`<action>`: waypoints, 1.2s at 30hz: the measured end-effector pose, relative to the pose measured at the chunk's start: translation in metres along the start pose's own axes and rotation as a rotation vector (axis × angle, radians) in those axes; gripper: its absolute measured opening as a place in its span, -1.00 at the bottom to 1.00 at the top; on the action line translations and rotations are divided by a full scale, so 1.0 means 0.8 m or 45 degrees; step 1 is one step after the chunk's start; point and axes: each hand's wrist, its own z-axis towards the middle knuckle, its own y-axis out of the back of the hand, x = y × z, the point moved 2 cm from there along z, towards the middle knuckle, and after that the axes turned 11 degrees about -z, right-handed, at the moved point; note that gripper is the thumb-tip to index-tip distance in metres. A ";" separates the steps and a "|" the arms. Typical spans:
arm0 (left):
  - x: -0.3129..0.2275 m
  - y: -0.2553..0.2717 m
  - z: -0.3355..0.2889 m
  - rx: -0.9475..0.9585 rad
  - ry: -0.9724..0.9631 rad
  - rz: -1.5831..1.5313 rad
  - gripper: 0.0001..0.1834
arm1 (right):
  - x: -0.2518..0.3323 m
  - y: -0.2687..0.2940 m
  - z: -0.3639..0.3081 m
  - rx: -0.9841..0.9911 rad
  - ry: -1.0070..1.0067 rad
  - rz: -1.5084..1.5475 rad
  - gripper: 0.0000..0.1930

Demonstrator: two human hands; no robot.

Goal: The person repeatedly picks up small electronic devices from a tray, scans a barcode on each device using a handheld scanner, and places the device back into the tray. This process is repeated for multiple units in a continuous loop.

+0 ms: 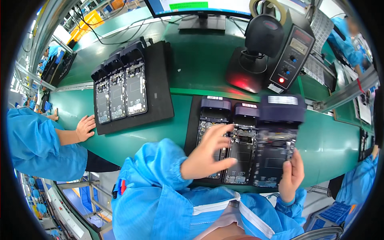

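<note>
My right hand (292, 176) grips the lower right edge of an opened smartphone (271, 162) with its inner boards bare. A dark purple block (281, 110) sits at that phone's top end, and the phone is slightly blurred. My left hand (210, 154) has its fingers spread and thumb out, holding nothing. It hovers over two similar opened phones, a middle one (242, 154) and a left one (205, 127) partly hidden by the fingers. Both lie side by side on a black mat (192, 134), each with a purple block at its top.
Farther left, another black mat (158, 90) bears three opened phones (117, 96). A co-worker's hand (85, 129) rests beside it. Behind my phones stand a black scanner (262, 38) on a red-lit base and a control box (291, 56) with knobs. A monitor (202, 22) stands at the back.
</note>
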 end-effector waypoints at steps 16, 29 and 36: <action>0.048 0.056 -0.041 -0.303 0.089 0.800 -0.32 | -0.093 0.005 -0.003 0.068 -0.362 -0.566 -0.75; 0.053 0.064 -0.045 -0.442 0.083 0.708 -0.46 | -0.105 0.015 0.003 0.091 -0.229 -0.601 -0.83; 0.032 0.071 -0.011 -0.330 -0.052 1.044 -0.41 | -0.085 0.012 0.050 0.266 -0.459 -0.847 -0.83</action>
